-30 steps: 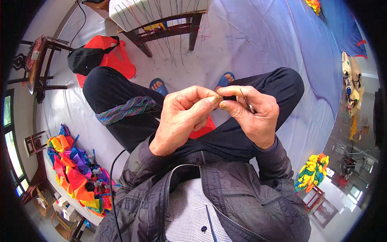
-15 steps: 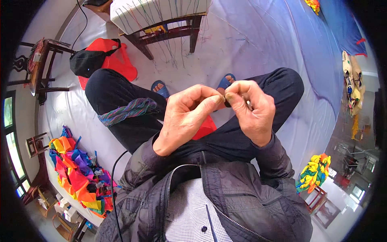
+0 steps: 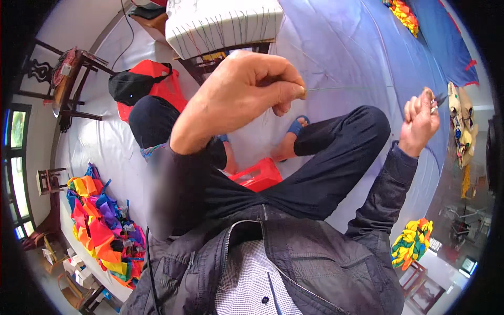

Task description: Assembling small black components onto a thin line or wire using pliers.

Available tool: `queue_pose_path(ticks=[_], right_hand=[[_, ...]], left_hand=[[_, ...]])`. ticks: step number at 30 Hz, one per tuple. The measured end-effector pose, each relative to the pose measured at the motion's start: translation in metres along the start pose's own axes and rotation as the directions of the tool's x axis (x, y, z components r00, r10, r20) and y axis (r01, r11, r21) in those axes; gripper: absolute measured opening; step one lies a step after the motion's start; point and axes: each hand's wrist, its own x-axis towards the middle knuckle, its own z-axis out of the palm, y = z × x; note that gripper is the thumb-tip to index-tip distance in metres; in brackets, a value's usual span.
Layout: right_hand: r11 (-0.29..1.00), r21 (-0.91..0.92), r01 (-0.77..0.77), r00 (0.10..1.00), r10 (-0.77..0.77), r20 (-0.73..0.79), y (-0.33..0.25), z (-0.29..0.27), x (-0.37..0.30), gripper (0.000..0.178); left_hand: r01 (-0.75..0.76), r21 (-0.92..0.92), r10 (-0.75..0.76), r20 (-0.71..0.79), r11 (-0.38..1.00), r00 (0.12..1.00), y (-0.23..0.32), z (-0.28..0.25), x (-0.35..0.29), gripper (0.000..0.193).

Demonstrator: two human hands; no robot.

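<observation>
Far left: noted a dark wooden chair (image 3: 79, 86) and, below, a heap of bright cloth pieces (image 3: 102, 223). Next, saw a black bag (image 3: 128, 88) on a red plastic piece (image 3: 174, 86), then a sliver of multicoloured skein (image 3: 150, 151) by the left thigh. Logged a white block (image 3: 226, 29) with a row of dark strands down its near side.

Just this side of the block: found the left hand (image 3: 236, 97) raised and narrowed to a pinch, holding a fine pale thread (image 3: 336, 88) between thumb and forefinger. Followed it rightward, nearly straight, above the pale floor sheet (image 3: 336, 58). Lost it short of the far end; could not tell whether fastened or held there. Judged near weightless, limp once slack, easily snagged or snapped. Judged best taken close to an end, between fingertip pads, with a gentle pull.

Lower right: noted a yellow-and-green cloth bundle (image 3: 412, 244). Above, saw the right hand (image 3: 419, 123), well apart from the left, curled round small dark-bladed snips (image 3: 441, 98). Could not make out the blades' spread.
</observation>
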Motion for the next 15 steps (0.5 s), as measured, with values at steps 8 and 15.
queue_pose_path(ticks=[8, 15], right_hand=[[0.995, 0.101, 0.014, 0.980, 0.006, -0.197, 0.035, -0.064, 0.048, 0.031], [0.978, 0.207, 0.004, 0.962, 0.052, -0.267, 0.064, -0.085, 0.052, 0.028]], left_hand=[[-0.123, 0.328, 0.056, 0.206, 0.937, 0.977, 0.029, -0.043, 0.029, 0.011], [-0.056, 0.547, -0.043, 0.167, 0.835, 0.985, 0.028, -0.117, 0.027, 0.011]])
